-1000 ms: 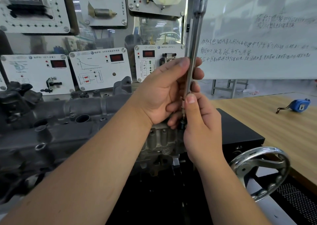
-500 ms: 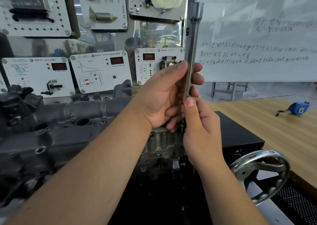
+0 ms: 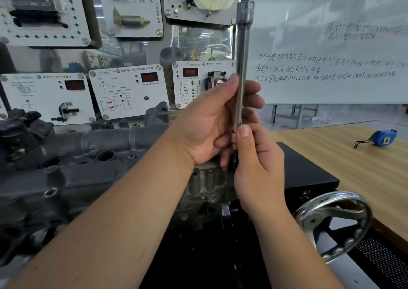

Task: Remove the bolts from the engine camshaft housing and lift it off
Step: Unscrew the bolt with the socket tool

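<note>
Whiteboard (image 3: 331, 46): upright at the far right, handwritten lines across it, lettering too blurred for me to read.
Engine (image 3: 66, 178): dark cast metal, filling the left half of my view, on a black stand.
Camshaft housing (image 3: 106, 141): long grey casting along the top of the engine, round bores facing up, seated in place; its right end lies behind my left hand.
Wooden table (image 3: 364, 178): pale plank top at the right, behind the stand.
Training panels (image 3: 130, 90): white boards with red displays and diagrams, mounted behind the engine.
Handwheel (image 3: 333, 224): polished spoked metal wheel, lower right, just beside my right forearm.
Extension bar (image 3: 242, 68): long bright steel shaft, upright, wider socket end at the top, lower end hidden between my hands.
My left hand (image 3: 212, 123): wrapped round the bar's lower part, fingers curled behind it.
My right hand (image 3: 258, 167): directly below and touching the left, thumb pressed on the bar's base, fingers curled round a small dark piece; bit or bolt, I cannot tell.
Tape measure (image 3: 384, 137): blue, on the table, well apart from everything else.
</note>
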A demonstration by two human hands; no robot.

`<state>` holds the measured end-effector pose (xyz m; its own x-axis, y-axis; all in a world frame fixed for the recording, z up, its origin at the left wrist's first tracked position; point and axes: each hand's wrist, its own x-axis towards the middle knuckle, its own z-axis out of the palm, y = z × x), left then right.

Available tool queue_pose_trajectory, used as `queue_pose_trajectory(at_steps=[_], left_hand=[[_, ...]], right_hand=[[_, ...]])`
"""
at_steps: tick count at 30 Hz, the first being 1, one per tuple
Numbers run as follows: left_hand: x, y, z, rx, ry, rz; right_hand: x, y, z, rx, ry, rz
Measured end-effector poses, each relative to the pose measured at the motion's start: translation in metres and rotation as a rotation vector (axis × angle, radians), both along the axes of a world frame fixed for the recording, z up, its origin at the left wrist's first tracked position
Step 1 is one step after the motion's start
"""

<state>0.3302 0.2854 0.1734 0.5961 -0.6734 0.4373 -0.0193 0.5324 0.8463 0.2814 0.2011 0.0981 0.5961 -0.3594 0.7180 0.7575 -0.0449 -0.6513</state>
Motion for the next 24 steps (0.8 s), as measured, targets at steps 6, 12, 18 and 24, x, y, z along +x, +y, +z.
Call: queue_pose_trajectory(at_steps=[6, 12, 18, 24], left_hand=[[0.004, 0.000, -0.002, -0.006, -0.023, 0.115], [0.007, 0.001, -0.004, -0.126, -0.041, 0.069], [0.010, 0.004, -0.004, -0.196, -0.059, 0.000], [0.012, 0.011, 0.001, -0.354, 0.081, -0.049]], right_hand=[[0.000, 0.001, -0.002, 0.066, 0.020, 0.012], [-0.008, -0.007, -0.003, -0.255, 0.105, -0.204], [-0.023, -0.037, 0.013, -0.690, 0.299, -0.342], [-0.026, -0.039, 0.011, -0.657, 0.365, -0.295]])
